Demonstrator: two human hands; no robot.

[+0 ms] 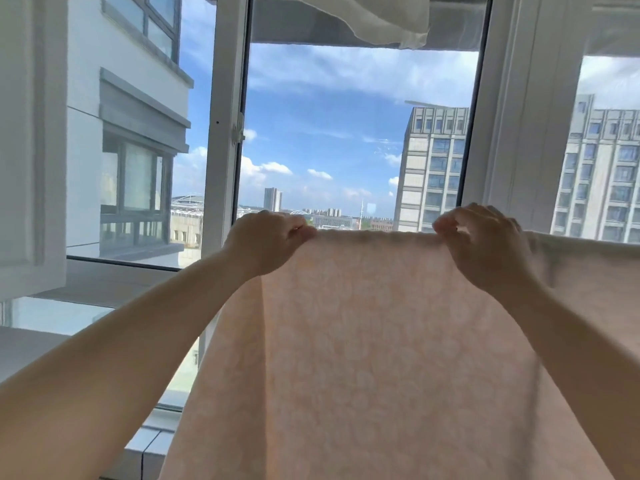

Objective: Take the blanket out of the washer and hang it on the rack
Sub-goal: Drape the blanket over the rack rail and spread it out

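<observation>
The person stands facing a tall window (360, 140) with both bare arms raised, and the blanket (381, 341) hangs spread between the hands. It is a pale peach cloth with a faint lighter pattern, and its top edge runs almost level from one hand to the other, pulled fairly taut. The left hand (268, 242) grips the upper left corner of that edge, fingers curled over the cloth with the knuckles toward the glass. The right hand (485, 247) pinches the same edge farther right, thumb and fingertips closed on the hem while the other fingers curl loosely above it. Below the hands the blanket drops straight down in a broad sheet that covers the lower middle and right of the view and hides whatever is behind it; its lower end runs out of sight. To the right of the right hand the top edge carries on toward the frame's border, so the cloth is wider than the stretch held between the hands. I cannot tell whether it rests on any rail there. A thin white fabric (381, 15) hangs at the top, above the blanket and well apart from it. Through the glass stand grey apartment blocks (433, 168) under a blue sky with scattered cloud.
</observation>
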